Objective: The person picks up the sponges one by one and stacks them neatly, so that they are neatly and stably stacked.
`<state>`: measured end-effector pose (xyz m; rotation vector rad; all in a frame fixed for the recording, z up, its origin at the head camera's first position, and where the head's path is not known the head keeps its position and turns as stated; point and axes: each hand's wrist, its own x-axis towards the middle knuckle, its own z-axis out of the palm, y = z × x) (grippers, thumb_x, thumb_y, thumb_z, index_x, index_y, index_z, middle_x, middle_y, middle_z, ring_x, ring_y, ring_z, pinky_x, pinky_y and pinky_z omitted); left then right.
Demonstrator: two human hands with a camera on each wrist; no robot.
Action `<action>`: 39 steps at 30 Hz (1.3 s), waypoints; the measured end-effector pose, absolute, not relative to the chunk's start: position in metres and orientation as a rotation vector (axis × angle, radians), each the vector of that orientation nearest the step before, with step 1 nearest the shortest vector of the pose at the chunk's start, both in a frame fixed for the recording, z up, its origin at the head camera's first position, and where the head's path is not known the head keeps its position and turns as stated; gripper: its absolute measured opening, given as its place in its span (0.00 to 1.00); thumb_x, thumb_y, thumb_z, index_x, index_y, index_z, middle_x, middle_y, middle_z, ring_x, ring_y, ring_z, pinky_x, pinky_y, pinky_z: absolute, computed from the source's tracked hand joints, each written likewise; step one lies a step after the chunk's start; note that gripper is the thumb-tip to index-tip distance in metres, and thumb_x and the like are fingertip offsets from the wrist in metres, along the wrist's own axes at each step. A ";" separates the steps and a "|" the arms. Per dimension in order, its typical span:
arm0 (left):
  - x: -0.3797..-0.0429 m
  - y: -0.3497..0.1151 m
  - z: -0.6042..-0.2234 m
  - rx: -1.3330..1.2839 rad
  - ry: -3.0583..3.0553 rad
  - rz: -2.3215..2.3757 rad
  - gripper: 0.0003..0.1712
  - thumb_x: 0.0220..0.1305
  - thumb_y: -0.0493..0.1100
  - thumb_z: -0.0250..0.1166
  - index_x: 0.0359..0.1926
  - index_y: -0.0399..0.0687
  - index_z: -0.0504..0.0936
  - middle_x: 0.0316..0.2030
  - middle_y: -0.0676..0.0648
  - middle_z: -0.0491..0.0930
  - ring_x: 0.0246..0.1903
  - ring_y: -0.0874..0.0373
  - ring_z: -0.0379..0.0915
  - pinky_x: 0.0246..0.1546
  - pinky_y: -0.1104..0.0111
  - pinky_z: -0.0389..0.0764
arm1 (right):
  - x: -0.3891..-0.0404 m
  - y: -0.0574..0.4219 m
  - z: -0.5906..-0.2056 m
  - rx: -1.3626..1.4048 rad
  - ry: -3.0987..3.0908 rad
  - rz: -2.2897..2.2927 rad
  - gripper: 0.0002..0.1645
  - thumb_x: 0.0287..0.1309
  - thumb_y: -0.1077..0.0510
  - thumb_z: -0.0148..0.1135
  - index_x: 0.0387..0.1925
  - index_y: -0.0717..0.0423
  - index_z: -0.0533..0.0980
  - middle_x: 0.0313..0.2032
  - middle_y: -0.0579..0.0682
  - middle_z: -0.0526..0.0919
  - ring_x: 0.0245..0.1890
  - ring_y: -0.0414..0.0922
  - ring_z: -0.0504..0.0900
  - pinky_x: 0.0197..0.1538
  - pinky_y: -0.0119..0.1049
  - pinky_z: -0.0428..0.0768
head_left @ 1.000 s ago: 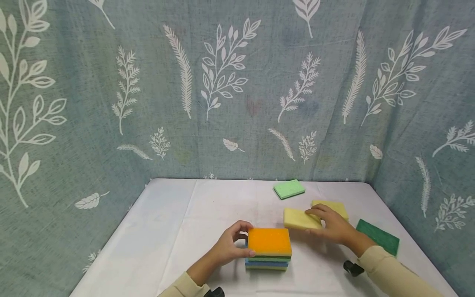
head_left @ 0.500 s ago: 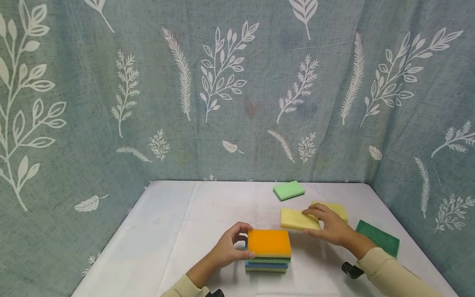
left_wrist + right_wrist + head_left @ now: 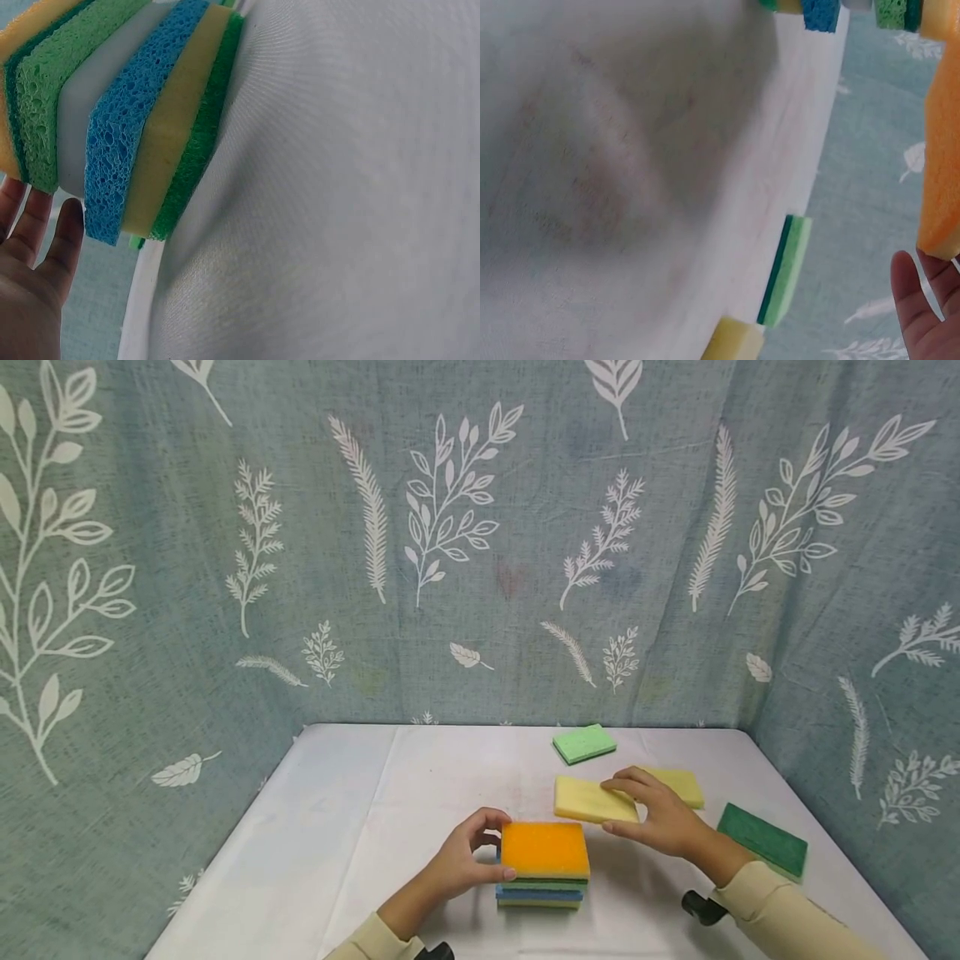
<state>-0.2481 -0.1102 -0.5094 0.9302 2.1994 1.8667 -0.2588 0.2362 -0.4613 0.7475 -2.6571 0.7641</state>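
Observation:
My left hand [image 3: 465,853] grips the left side of a stack of sponges [image 3: 543,850], thumb along the front edge and fingers behind. The stack has an orange top. In the left wrist view, its layers show light green, white, blue, and yellow with a green scrubbing side, and fingertips of the left hand [image 3: 34,247] touch the upper layers. Just behind and right of the stack, my right hand [image 3: 660,814] holds a sponge [image 3: 596,799] above the table, pale yellow side up. Its orange underside shows in the right wrist view, where the right hand's fingers [image 3: 906,289] meet its edge.
A light green sponge [image 3: 585,744] lies near the back edge of the white-covered table [image 3: 420,768]. Behind the right hand is another yellow sponge [image 3: 682,787], and a dark green-topped one [image 3: 765,839] lies to the right. A leaf-patterned curtain [image 3: 480,552] encloses the back and sides.
My right hand has carried the yellow-and-orange sponge slightly left, closer to the stack. The left hand has stayed in place on the stack.

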 end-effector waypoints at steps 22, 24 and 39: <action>-0.232 -0.110 -0.476 0.915 2.202 1.798 0.36 0.51 0.44 0.76 0.57 0.32 0.70 0.50 0.44 0.76 0.50 0.49 0.72 0.56 0.45 0.71 | -0.235 0.212 -0.459 0.887 -2.573 0.878 0.33 0.49 0.32 0.69 0.57 0.35 0.76 0.54 0.34 0.71 0.52 0.40 0.72 0.52 0.51 0.77; -0.236 -0.110 -0.483 0.913 2.199 1.804 0.36 0.51 0.44 0.76 0.57 0.33 0.70 0.50 0.44 0.76 0.50 0.48 0.72 0.56 0.45 0.71 | -0.234 0.210 -0.460 0.900 -2.565 0.869 0.33 0.49 0.32 0.69 0.57 0.35 0.76 0.54 0.34 0.71 0.53 0.40 0.72 0.52 0.50 0.77; -0.248 -0.110 -0.509 0.944 2.215 1.868 0.35 0.50 0.48 0.77 0.57 0.44 0.72 0.49 0.49 0.76 0.50 0.52 0.72 0.55 0.50 0.74 | -0.226 0.195 -0.463 0.970 -2.522 0.876 0.33 0.50 0.35 0.70 0.58 0.37 0.76 0.54 0.35 0.71 0.53 0.38 0.72 0.52 0.46 0.77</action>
